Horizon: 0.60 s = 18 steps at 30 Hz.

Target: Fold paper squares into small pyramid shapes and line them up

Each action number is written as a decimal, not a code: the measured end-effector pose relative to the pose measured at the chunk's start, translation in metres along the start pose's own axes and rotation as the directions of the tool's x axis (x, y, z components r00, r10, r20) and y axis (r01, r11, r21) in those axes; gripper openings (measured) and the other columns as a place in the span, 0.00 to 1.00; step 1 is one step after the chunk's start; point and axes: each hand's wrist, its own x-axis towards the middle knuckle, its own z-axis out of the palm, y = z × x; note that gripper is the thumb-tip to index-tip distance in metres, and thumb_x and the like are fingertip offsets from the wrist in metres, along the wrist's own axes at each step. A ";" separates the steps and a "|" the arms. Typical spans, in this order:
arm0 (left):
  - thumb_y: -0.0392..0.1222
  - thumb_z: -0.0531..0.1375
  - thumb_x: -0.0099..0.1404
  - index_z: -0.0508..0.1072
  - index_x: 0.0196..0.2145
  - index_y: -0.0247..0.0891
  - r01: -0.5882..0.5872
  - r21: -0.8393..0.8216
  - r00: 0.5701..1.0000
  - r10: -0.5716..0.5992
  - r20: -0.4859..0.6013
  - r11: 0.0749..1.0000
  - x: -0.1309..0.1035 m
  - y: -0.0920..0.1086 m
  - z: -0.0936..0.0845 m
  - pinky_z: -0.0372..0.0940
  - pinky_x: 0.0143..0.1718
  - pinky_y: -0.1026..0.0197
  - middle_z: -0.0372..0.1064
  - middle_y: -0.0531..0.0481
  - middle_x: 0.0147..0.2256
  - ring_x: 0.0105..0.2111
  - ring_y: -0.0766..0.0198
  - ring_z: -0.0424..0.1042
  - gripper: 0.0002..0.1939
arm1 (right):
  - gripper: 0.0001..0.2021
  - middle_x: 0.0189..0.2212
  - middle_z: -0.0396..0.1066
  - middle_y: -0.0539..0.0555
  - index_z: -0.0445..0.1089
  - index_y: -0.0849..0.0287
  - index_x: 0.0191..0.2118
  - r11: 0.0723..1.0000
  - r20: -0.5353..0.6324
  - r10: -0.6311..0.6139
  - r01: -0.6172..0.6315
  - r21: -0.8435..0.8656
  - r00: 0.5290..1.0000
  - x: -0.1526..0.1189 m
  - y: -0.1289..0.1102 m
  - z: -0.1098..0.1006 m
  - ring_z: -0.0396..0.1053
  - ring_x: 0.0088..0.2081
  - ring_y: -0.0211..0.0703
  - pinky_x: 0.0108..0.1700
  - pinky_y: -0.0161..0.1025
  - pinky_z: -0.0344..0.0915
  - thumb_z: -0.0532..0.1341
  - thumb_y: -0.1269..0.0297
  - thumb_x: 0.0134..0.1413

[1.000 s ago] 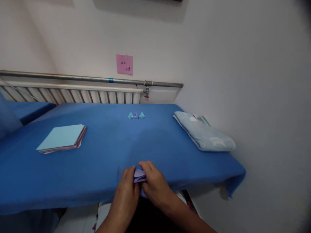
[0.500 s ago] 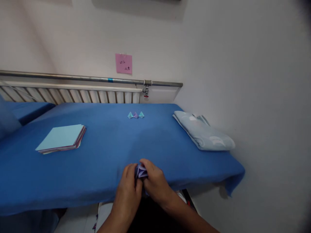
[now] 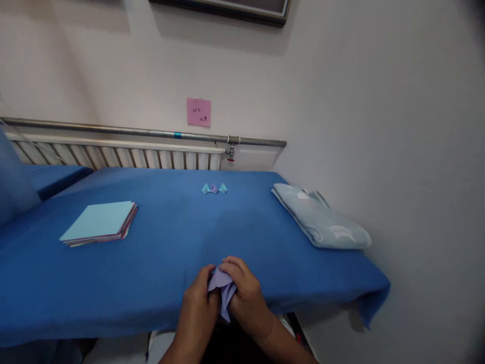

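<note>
A folded piece of purple origami paper [image 3: 224, 289] is between my two hands, just over the front edge of the blue-covered table [image 3: 166, 242]. My left hand [image 3: 199, 303] grips its left side, fingers curled with the tips partly hidden. My right hand [image 3: 246, 293] pinches the right side and top, its thumb and lower fingers partly out of sight. Several creased flaps show between the hands, with one point hanging downward. Further back on the cloth, small folded paper pieces [image 3: 214, 188], two teal and one purple, sit in a row.
On the left lies a stack of coloured paper [image 3: 100, 221] with light blue on top. A folded pale blanket [image 3: 322, 217] rests at the right by the wall. Behind the table run a radiator [image 3: 151, 155] and pipe. A pink note [image 3: 199, 112] hangs above.
The purple paper has been turned and its flaps spread wider, so more of it shows between my hands. The view has tilted slightly upward, bringing a frame on the wall further into sight.
</note>
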 end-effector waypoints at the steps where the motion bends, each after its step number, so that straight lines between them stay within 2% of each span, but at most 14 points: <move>1: 0.33 0.49 0.55 0.68 0.46 0.34 0.015 -0.009 1.000 -0.015 -0.006 1.000 0.000 0.000 -0.001 0.66 0.44 0.49 0.75 0.39 0.42 0.41 0.52 0.75 0.21 | 0.20 0.41 0.68 0.55 0.68 0.56 0.44 0.999 0.002 0.021 -0.021 0.025 1.000 0.000 0.000 0.000 0.69 0.43 0.41 0.46 0.37 0.68 0.52 0.81 0.47; 6: 0.38 0.50 0.58 0.69 0.43 0.37 0.036 -0.044 0.999 -0.035 0.031 0.998 0.000 0.000 -0.004 0.67 0.43 0.51 0.75 0.42 0.40 0.40 0.53 0.75 0.16 | 0.15 0.35 0.70 0.53 0.70 0.55 0.39 0.991 0.003 0.104 -0.104 0.090 0.995 0.001 0.000 -0.001 0.69 0.39 0.41 0.43 0.36 0.67 0.54 0.79 0.48; 12: 0.36 0.51 0.56 0.70 0.44 0.38 -0.012 -0.014 1.000 0.012 0.014 1.000 0.000 -0.004 -0.005 0.66 0.44 0.51 0.75 0.43 0.41 0.41 0.55 0.74 0.18 | 0.19 0.48 0.65 0.57 0.69 0.55 0.47 0.996 0.045 0.036 -0.039 0.074 0.998 -0.002 -0.004 -0.004 0.67 0.48 0.43 0.50 0.39 0.65 0.56 0.78 0.50; 15: 0.34 0.51 0.54 0.70 0.45 0.37 -0.002 -0.012 1.000 0.002 0.002 1.000 0.000 -0.007 -0.002 0.65 0.47 0.50 0.74 0.42 0.43 0.44 0.55 0.73 0.21 | 0.18 0.44 0.68 0.55 0.70 0.53 0.45 0.991 0.048 0.000 -0.007 0.132 0.999 -0.003 -0.004 -0.004 0.69 0.45 0.41 0.47 0.37 0.67 0.54 0.78 0.52; 18: 0.37 0.54 0.52 0.68 0.47 0.34 0.047 -0.018 0.998 -0.048 -0.039 0.999 0.000 -0.008 0.001 0.63 0.50 0.49 0.72 0.39 0.46 0.47 0.53 0.71 0.23 | 0.16 0.37 0.71 0.53 0.70 0.54 0.42 0.986 0.022 0.034 -0.037 0.162 0.999 -0.002 -0.003 -0.003 0.70 0.40 0.40 0.43 0.36 0.68 0.53 0.79 0.52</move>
